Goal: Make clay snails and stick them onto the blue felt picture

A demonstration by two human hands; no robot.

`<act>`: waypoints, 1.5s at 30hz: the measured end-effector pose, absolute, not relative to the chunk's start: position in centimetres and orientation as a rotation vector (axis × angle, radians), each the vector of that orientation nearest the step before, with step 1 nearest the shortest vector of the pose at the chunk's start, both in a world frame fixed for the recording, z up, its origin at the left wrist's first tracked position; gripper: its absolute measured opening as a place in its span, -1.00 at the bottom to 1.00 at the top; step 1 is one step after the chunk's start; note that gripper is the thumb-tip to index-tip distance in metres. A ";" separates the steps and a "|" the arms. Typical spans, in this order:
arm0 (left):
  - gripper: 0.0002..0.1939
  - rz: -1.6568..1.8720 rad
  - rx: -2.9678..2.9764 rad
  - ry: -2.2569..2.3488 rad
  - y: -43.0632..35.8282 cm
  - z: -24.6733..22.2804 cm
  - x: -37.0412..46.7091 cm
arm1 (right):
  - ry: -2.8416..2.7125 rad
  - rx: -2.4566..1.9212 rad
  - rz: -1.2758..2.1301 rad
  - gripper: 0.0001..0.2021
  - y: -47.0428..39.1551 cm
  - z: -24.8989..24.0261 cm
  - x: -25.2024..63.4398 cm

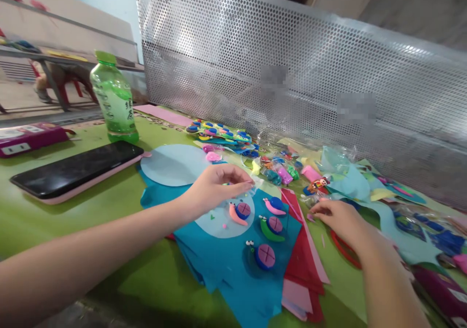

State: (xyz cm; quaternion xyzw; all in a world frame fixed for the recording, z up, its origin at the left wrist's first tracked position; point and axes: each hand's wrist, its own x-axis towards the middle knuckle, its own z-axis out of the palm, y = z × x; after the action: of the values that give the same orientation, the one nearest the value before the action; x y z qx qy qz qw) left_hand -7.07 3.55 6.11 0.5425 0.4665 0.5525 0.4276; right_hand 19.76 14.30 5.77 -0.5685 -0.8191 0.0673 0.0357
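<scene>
My left hand (222,184) is pinched above a pale blue paper circle (207,227). At its fingertips is a whitish, filmy bit; whether they grip it I cannot tell. My right hand (337,218) pinches a small purple bit of clay (311,217) low over the green table. Between the hands sit clay snails: a peach-bodied snail (239,213) on the circle, then a pink snail with blue shell (275,205), a green snail (273,227) and a blue snail (265,256) on blue paper (233,274). A tiny pink ball (224,226) lies on the circle.
Behind are bagged clay lumps (280,172) and a pile of finished clay pieces (219,131). A phone (80,170), a green bottle (115,99) and a purple box (32,138) stand left. Red paper (302,262) and a red ring (345,250) lie right. A perforated metal panel (233,50) borders the table.
</scene>
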 end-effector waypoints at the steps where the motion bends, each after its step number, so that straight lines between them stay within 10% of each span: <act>1: -0.87 1.387 1.344 1.182 3.6 6.1 -7.1 | -2.513 -1.742 0.194 -0.81 14.3 5.7 19.8; 45: -0.66 1.191 1.587 1.280 3.9 5.6 -7.1 | -2.388 -1.740 0.071 -0.75 12.7 6.5 17.7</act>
State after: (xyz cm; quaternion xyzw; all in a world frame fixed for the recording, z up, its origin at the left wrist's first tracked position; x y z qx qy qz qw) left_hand -7.06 3.90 5.61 0.6216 0.5014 0.4664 0.3803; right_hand 17.68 12.69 6.49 -0.5862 -0.8045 0.0239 0.0928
